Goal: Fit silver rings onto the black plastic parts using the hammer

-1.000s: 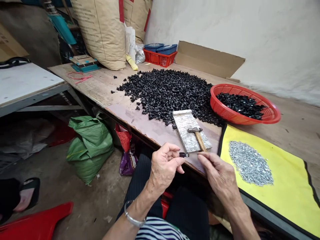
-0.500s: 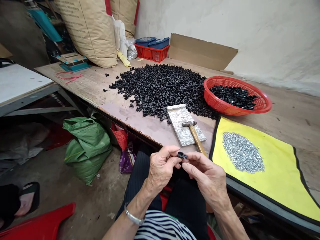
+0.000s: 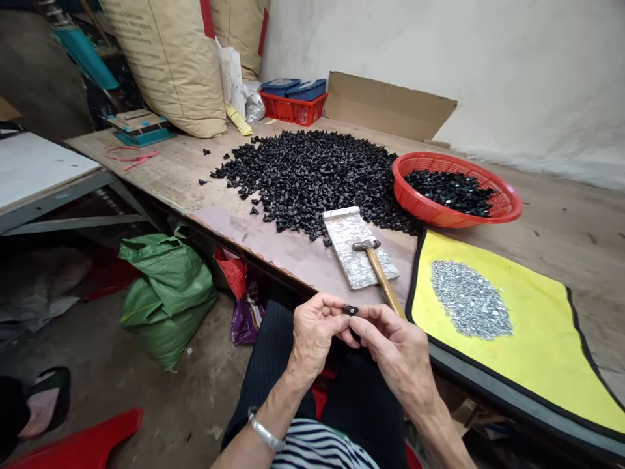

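Between the fingertips of my left hand [image 3: 315,332] and my right hand [image 3: 393,348] is a small black plastic clip [image 3: 350,311], pinched from both sides over my lap. A small bright spot shows on its top; the fingers hide the rest. Just beyond my hands, a hammer [image 3: 374,260] rests with its head on a worn metal plate [image 3: 359,251] and its wooden handle pointing back toward my right hand. Behind the plate spreads a large heap of similar black clips [image 3: 317,176]. Small silver metal pieces [image 3: 471,299] lie piled on a yellow cloth [image 3: 532,352] to the right.
A red plastic basket [image 3: 508,212] with black clips stands right of the heap. At the back are a red crate [image 3: 293,111] with blue trays, a cardboard sheet [image 3: 385,107] and large paper sacks [image 3: 170,71]. A green sack [image 3: 166,299] sits on the floor at left.
The clip has been turned between my fingers, so a different side with a bright spot faces up. Both hands have shifted slightly, and the camera view has moved a little.
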